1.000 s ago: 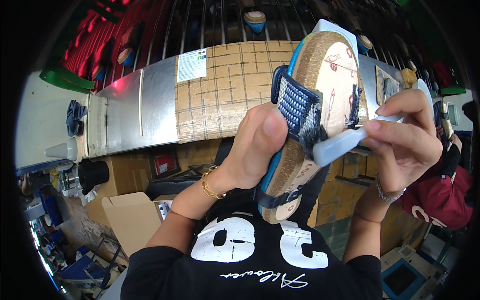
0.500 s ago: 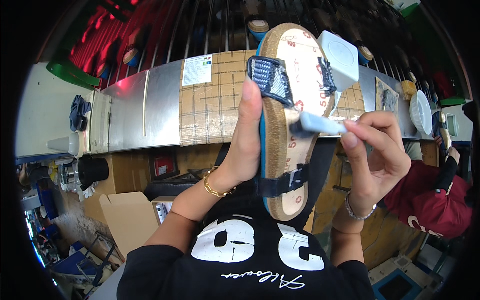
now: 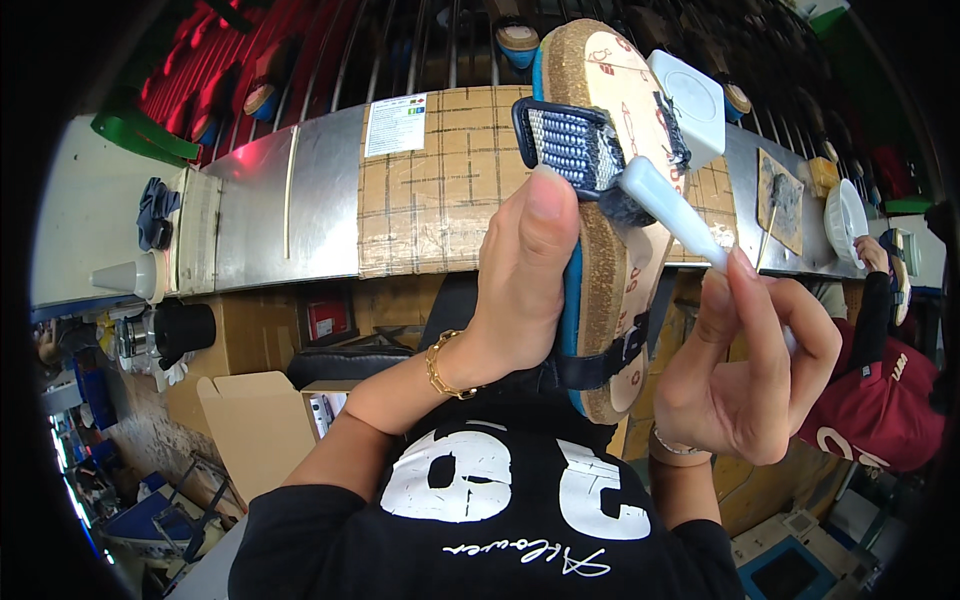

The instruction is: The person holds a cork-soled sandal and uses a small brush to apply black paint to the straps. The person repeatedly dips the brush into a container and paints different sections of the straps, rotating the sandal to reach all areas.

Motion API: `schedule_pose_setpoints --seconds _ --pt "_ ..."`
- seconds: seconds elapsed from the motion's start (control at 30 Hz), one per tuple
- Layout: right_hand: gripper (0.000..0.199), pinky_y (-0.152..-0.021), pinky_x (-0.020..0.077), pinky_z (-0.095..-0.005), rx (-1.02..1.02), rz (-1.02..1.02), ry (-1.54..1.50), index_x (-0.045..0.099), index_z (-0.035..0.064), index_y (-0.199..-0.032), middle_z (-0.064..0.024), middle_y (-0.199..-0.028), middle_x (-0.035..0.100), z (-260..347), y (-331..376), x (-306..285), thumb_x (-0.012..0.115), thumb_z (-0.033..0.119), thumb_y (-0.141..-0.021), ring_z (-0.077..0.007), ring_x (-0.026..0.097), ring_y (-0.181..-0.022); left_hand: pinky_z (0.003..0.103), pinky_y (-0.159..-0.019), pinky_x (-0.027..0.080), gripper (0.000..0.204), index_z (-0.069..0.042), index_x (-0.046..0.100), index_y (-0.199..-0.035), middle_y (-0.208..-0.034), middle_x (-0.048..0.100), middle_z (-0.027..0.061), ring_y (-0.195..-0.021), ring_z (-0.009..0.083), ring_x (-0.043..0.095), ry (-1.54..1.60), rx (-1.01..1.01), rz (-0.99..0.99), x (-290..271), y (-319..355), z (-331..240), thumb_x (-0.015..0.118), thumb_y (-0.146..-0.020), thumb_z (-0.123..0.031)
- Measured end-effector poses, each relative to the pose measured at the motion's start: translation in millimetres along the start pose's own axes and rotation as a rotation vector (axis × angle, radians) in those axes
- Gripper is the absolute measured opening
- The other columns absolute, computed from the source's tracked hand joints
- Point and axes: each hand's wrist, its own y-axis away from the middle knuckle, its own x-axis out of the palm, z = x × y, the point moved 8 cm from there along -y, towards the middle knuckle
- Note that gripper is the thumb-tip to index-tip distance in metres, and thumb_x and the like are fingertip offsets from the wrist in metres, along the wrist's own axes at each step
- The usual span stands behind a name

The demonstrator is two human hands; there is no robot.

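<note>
My left hand (image 3: 525,275) is closed round the side of a cork sandal (image 3: 604,268), thumb against its edge. The sandal stands tilted with its pale, red-printed face toward me; a blue layer shows along its left side. A wide dark woven strap (image 3: 570,145) wraps its upper part and a narrower dark strap (image 3: 590,370) crosses its lower part. Between thumb and fingers, my right hand (image 3: 750,375) pinches the white handle of a small brush (image 3: 675,210). Its dark bristles press against the sandal's face just below the woven strap's end.
A taped cardboard sheet (image 3: 430,200) covers part of the metal bench (image 3: 255,220). Behind the sandal stands a white plastic container (image 3: 695,100). Rollers carrying several sandals (image 3: 517,40) run beyond. At right are a white bowl (image 3: 847,225) and a co-worker in a maroon top (image 3: 880,410).
The brush has moved up the sandal toward the woven strap, its handle now slanting more steeply. My left hand has turned the sandal and shifted it slightly up and right.
</note>
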Motion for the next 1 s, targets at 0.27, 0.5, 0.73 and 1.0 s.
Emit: schedule_pose_setpoints --seconds 0.27,0.5,0.73,1.0 --pt "0.031 -0.066 0.0435 -0.0232 0.04 -0.002 -0.491 0.08 0.0064 -0.099 -0.0069 -0.089 0.063 -45.8 -26.0 20.5 0.081 -0.007 -0.071 -0.015 0.057 -0.078 0.028 -0.088 0.052 0.087 0.001 0.051 -0.135 -0.117 0.066 0.0101 -0.101 0.0132 0.064 0.004 -0.066 0.077 7.5 0.9 -7.4 0.025 -0.1 -0.074" --pt "0.028 -0.072 0.0417 -0.0253 -0.093 0.233 -0.58 0.077 0.0012 -0.098 -0.0112 -0.097 0.061 -52.8 -42.5 27.9 0.077 -0.01 -0.073 -0.0163 0.055 -0.086 0.032 -0.099 0.05 0.088 0.0 0.045 -0.144 -0.131 0.061 0.0133 -0.115 0.0172 0.062 0.043 -0.111 0.136 11.9 -0.6 -13.7 0.02 -0.1 -0.073" --pt "0.029 -0.071 0.0409 -0.0265 -0.135 0.336 -0.588 0.079 0.0041 -0.093 -0.0114 -0.093 0.062 -51.3 -46.7 28.2 0.08 -0.006 -0.066 -0.0182 0.056 -0.084 0.032 -0.099 0.052 0.093 -0.003 0.047 -0.143 -0.129 0.063 0.0136 -0.117 0.0181 0.063 0.126 -0.15 0.168 16.5 -0.5 -11.7 0.016 -0.097 -0.078" --pt "0.031 -0.067 0.039 -0.0272 -0.139 0.392 -0.527 0.08 0.0064 -0.086 -0.0115 -0.09 0.062 -38.4 -40.3 25.1 0.081 -0.003 -0.056 -0.0187 0.056 -0.079 0.041 -0.101 0.055 0.09 -0.002 0.038 -0.149 -0.138 0.057 0.0206 -0.119 0.0277 0.064 0.146 -0.152 0.133 9.3 -5.1 -12.8 0.016 -0.099 -0.074"
